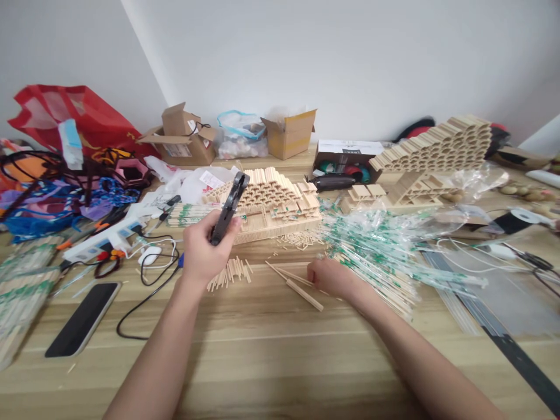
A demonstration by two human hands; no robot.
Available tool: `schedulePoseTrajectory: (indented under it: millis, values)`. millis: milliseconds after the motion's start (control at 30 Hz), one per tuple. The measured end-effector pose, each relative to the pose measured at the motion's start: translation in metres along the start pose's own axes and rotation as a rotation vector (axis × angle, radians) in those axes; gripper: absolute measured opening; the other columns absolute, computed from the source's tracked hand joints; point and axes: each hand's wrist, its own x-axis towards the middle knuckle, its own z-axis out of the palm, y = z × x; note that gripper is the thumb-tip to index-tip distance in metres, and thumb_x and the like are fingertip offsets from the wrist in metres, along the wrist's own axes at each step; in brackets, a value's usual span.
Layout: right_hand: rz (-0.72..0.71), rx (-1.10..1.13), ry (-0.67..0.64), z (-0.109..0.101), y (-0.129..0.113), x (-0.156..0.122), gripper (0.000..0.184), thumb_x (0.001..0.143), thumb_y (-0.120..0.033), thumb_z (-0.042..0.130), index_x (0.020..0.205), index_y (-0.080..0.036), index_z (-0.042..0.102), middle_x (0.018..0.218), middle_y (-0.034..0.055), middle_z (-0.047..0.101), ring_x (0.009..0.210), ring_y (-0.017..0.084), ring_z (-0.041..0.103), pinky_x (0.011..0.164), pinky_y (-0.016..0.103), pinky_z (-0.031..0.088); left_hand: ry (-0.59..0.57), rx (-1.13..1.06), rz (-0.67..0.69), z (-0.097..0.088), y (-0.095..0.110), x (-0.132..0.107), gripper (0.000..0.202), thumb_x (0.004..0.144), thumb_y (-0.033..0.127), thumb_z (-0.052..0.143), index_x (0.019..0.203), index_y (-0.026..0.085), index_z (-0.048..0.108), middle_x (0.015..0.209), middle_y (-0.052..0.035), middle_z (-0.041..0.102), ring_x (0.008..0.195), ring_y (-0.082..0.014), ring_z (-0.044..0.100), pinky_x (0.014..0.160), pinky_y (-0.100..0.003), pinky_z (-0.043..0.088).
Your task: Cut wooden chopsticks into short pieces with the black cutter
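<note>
My left hand is wrapped around a black hand tool that looks like a clamp or cutter, raised above the table. Low over the tabletop, my right hand is closed at the ends of thin wooden sticks; its fingertips are partly hidden. A thicker wooden stick lies just left of it. Between my hands is a pile of short cut sticks. Behind them stands a stepped model built of small sticks, with stick scraps along its front.
Plastic-wrapped stick bundles spread out right of my right hand. A larger stick structure rises at the back right. On the left lie a phone, a power strip and a black cable. Cardboard boxes line the wall.
</note>
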Motion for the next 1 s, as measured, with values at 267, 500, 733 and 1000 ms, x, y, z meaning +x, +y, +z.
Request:
schedulePoseTrajectory:
  millis: [267,500,733,1000]
  values:
    - [-0.239,0.416,-0.039,-0.025,0.008,-0.015,0.033,0.086,-0.006,0.055,0.107,-0.02,0.076,0.088,0.0049,0.077,0.07,0.016,0.068,0.066,0.027,0.046,-0.073,-0.026,0.009,0.003,0.0,0.0,0.03,0.092,0.046,0.064,0.078,0.02,0.062,0.062,0.0033,0.048,0.059,-0.0126,0.042,0.057,-0.027,0.033]
    - [-0.319,1.145,0.047,-0.046,0.006,-0.029,0.035,0.09,-0.043,0.069,0.113,-0.017,0.074,0.094,0.0083,0.077,0.081,0.018,0.072,0.072,0.03,0.054,-0.197,-0.034,-0.003,0.006,0.005,-0.001,0.027,0.093,0.048,0.061,0.09,0.021,0.064,0.073,0.001,0.062,0.066,-0.0143,0.053,0.063,-0.028,0.039]
    - [-0.277,0.891,0.446,-0.04,-0.002,-0.028,0.035,0.096,-0.049,0.059,0.081,-0.018,0.068,0.078,0.0045,0.065,0.072,0.017,0.059,0.067,0.03,0.048,-0.44,0.195,0.003,0.016,0.011,-0.004,0.034,0.093,0.054,0.059,0.106,0.023,0.061,0.1,-0.005,0.072,0.087,-0.0225,0.065,0.077,-0.033,0.046]
    - [-0.298,1.085,0.477,-0.031,-0.008,-0.028,0.038,0.102,-0.041,0.05,0.127,-0.019,0.067,0.07,-0.0021,0.05,0.067,0.015,0.049,0.065,0.029,0.041,-0.607,0.311,-0.063,0.031,0.016,-0.01,0.033,0.096,0.052,0.056,0.108,0.023,0.062,0.107,-0.0077,0.073,0.099,-0.0294,0.068,0.083,-0.037,0.048]
